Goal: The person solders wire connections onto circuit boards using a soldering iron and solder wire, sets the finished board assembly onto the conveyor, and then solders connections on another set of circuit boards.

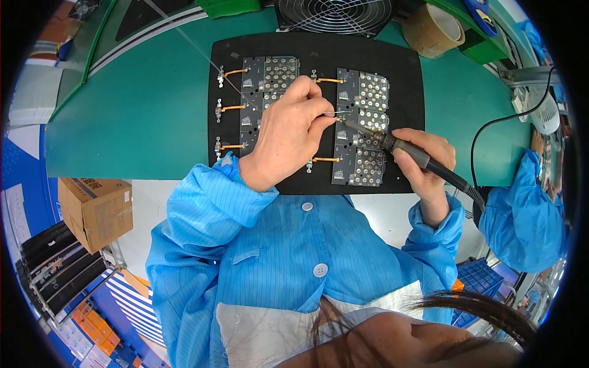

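Note:
A soldering iron (406, 151) with a dark handle is gripped in my right hand (429, 159), its tip angled up and left onto the right column of boards. My left hand (291, 129) is closed in a pinch just left of that tip, holding thin solder wire (342, 113) whose end pokes out over the middle circuit board (345, 132). The upper right board (346, 89) and lower right board (343, 168) carry short orange leads with small metal connectors. In the left column, another circuit board (253, 73) and those below it are partly covered by my left hand.
Boards lie on a black mat (405, 92) over a green bench top (153, 110). A fan (334, 15) stands at the far edge, with a tape roll (432, 30) right of it. The iron's cable (472, 153) loops right. Another person's blue sleeve (521, 214) shows at right; a cardboard box (95, 208) is left.

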Available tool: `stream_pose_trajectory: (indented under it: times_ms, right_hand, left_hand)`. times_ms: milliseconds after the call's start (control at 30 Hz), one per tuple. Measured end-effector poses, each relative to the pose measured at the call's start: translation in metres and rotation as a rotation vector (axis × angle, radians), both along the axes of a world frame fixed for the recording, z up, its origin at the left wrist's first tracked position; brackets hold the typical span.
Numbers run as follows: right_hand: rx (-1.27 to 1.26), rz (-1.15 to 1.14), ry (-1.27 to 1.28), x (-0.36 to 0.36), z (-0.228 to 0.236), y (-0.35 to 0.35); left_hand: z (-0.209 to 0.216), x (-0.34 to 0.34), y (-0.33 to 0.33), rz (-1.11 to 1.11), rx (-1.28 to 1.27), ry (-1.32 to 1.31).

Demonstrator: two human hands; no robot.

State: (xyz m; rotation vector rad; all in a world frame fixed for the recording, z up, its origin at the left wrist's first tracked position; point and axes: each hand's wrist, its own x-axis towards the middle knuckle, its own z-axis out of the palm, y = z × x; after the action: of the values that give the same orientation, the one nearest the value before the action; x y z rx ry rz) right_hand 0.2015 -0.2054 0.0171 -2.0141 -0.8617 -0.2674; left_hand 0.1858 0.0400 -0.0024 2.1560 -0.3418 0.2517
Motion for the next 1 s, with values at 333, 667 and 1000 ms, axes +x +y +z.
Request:
stream_pose_trajectory:
  times_ms: [333,667,1000]
  right_hand:
    - [-0.01,-0.001,0.015,0.0011,0.0019,0.001]
    - [-0.021,-0.035,0.085,-0.002,0.0046,0.0011]
    - [0.001,-0.007,0.047,0.0004,0.0011,-0.0004]
  left_hand:
    - [-0.0016,0.0006,0.0002,0.002,-0.021,0.016]
    - [-0.0012,-0.0004,0.0003,0.003,-0.004,0.001]
    - [-0.0024,0.0003,-0.0007,0.011,-0.018,0.008]
